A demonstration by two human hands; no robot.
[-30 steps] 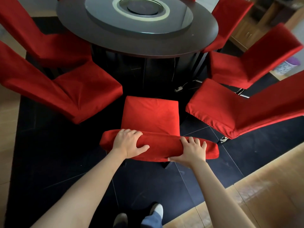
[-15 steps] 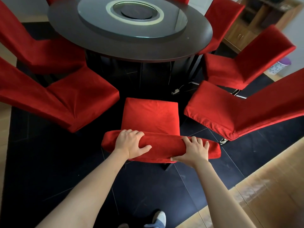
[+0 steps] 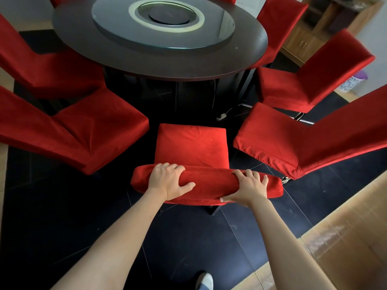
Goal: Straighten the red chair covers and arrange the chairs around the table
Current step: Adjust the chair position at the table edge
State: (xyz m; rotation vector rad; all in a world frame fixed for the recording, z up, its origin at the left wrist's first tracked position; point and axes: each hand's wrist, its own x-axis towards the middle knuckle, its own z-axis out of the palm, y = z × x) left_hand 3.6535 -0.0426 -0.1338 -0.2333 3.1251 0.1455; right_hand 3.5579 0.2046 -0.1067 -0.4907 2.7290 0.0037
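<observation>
A dark-tiled floor (image 3: pixel 62 216) spreads under the round table (image 3: pixel 247 49), ringed by red-covered chairs. The chair (image 3: pixel 191 144) I'm working stands nearest me, its seat facing the table's base with a gap between. My left hand (image 3: pixel 167 181) and right hand (image 3: pixel 249 188) each wrap the padded top of its backrest, fingers curled over the front and thumbs behind. I judge the frame stiff and fairly heavy, the cover soft and liable to slide, so the backrest top is the place to hold. Since a second ago, the table sits closer and the grip is unchanged.
</observation>
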